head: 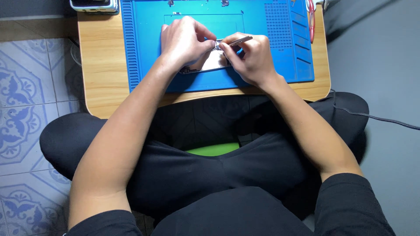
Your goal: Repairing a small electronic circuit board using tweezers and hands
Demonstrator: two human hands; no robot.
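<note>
On blue mat [280, 65]: tweezers [239, 41] in right hand [249, 59], tips pointing left.

Small wooden table [103, 57], light grain, rounded corners, standing on patterned tile floor [22, 109]. Blue mat [144, 52] covers most of the top (ribbed left edge, compartments along the right side). Shiny flat device [212, 63] lies on the mat. Red tool [311, 19] at mat's right edge. Case [94, 5] at table's far left corner.

A low wooden table [103, 65] stands on blue patterned floor tiles [26, 109], apparently beside grey flooring [385, 70].
</note>
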